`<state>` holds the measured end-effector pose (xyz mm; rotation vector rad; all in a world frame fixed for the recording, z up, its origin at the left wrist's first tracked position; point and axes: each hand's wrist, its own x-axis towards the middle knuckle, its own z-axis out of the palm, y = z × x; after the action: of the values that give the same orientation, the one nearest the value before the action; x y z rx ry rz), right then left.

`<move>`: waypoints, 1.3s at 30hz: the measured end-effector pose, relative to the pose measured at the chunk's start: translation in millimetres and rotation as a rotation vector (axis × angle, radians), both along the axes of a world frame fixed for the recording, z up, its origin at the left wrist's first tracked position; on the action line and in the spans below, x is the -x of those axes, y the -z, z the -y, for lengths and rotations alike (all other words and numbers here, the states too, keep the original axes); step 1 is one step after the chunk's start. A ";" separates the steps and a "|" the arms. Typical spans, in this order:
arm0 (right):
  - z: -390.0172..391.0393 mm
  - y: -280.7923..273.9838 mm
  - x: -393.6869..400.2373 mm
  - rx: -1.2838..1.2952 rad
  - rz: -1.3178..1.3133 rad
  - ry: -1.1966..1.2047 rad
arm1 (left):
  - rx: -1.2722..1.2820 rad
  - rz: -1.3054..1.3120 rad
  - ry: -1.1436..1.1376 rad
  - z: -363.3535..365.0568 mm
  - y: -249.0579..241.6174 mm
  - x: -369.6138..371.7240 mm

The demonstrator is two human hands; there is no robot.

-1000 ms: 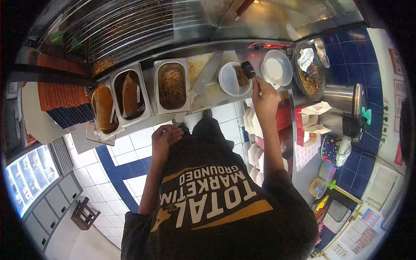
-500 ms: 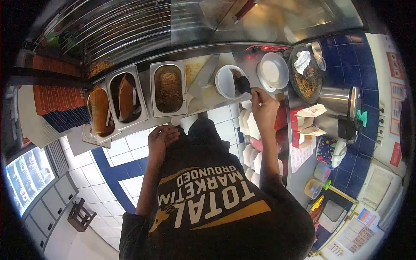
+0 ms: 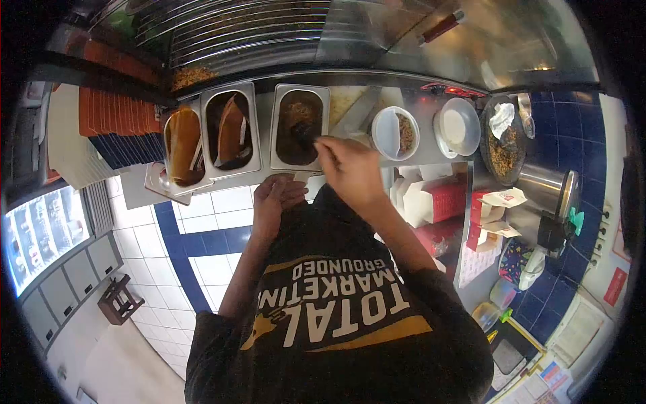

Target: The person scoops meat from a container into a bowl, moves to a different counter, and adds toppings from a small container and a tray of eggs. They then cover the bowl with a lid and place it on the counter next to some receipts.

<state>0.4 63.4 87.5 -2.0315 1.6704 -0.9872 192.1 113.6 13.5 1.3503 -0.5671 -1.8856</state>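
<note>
My right hand (image 3: 350, 172) is closed on the handle of a black spoon (image 3: 308, 133). The spoon's head is down in a steel pan (image 3: 276, 128) of dark brown minced food. My left hand (image 3: 277, 202) hovers by the counter's front edge, just below that pan, its fingers loosely bent and apart from the thumb. Close to its fingertips is a small pale thing (image 3: 301, 176) that I cannot make out. Right of the pan stands a white round tub (image 3: 385, 133), divided inside, with brown minced food in its right part.
Two steel pans with brown contents (image 3: 185, 145) (image 3: 231, 131) stand to the left. Stacked clear bowls (image 3: 457, 128) and a dark stone bowl (image 3: 505, 158) with food and a crumpled tissue are at right. Red and white boxes (image 3: 431, 195) sit below the counter.
My right hand has moved left with the black spoon, from the white tub into the steel pan. My left hand stays by the counter's edge. The whole view has shifted a little.
</note>
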 end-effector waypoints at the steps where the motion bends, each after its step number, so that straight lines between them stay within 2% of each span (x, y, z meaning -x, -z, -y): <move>1: 6.3 10.2 -8.8 -0.036 -0.032 -0.026 | 0.007 0.003 -0.005 1.9 -2.4 1.6; 5: 16.0 30.4 -24.7 -0.104 -0.152 -0.062 | 0.039 -0.025 -0.047 5.1 6.2 3.8; 8: 17.3 37.2 -27.5 -0.060 0.041 -0.082 | 0.082 -0.012 -0.043 5.2 2.3 4.0; 11: 20.9 42.9 -24.6 -0.128 0.147 -0.057 | 0.015 -0.069 -0.047 5.7 3.8 3.9; 17: 20.2 46.7 -6.2 -0.409 0.553 0.073 | 0.006 -0.081 -0.049 6.3 6.5 2.4; 20: 18.1 66.3 -3.7 -0.420 0.579 0.065 | -0.020 -0.061 -0.027 8.5 4.1 2.8; 23: 16.8 50.7 -9.0 -0.422 0.567 0.050 | -0.006 -0.094 -0.039 7.6 8.1 3.7; 26: 15.8 76.0 0.0 -0.474 0.772 0.117 | -0.011 -0.099 -0.048 10.2 -3.1 3.2; 29: 15.5 66.4 8.1 -0.549 0.887 0.174 | 0.016 -0.097 -0.045 7.1 5.1 0.8; 35: 13.0 76.9 -2.6 -0.483 0.667 0.096 | 0.005 -0.059 -0.028 8.0 -1.0 2.2; 38: 15.7 72.8 5.2 -0.530 0.937 0.120 | 0.033 -0.077 -0.030 5.3 7.6 -1.7; 39: 15.6 72.1 9.9 -0.548 0.954 0.145 | 0.027 -0.069 -0.032 5.3 7.0 -3.3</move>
<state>-9.6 47.8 15.4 -0.8595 1.3222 -1.1192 195.3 108.4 6.5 1.2646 -0.5309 -1.8851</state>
